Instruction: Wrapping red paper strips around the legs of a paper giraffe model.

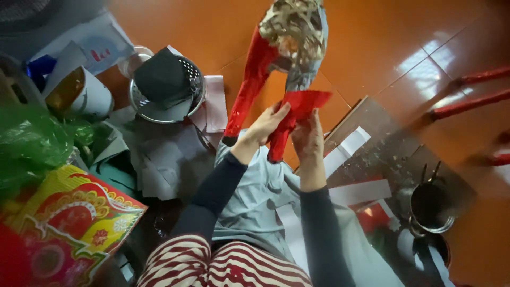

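A woven bamboo frame (295, 26), partly covered in red and grey paper, stands tilted over my lap with a long red-covered leg (247, 90) reaching down. My left hand (265, 125) and my right hand (308, 139) both hold a piece of red paper (300, 103) against a lower red part of the frame, in the middle of the view. Both arms wear dark sleeves. A grey cloth (255, 196) lies across my lap.
A metal colander (169, 87) with dark paper sits at upper left, beside grey and pink paper sheets (215, 103). A green plastic bag (32, 143) and a red-yellow patterned box (69, 223) lie left. A small metal pot (431, 208), white strips and red sticks (467, 103) lie right on the orange tiled floor.
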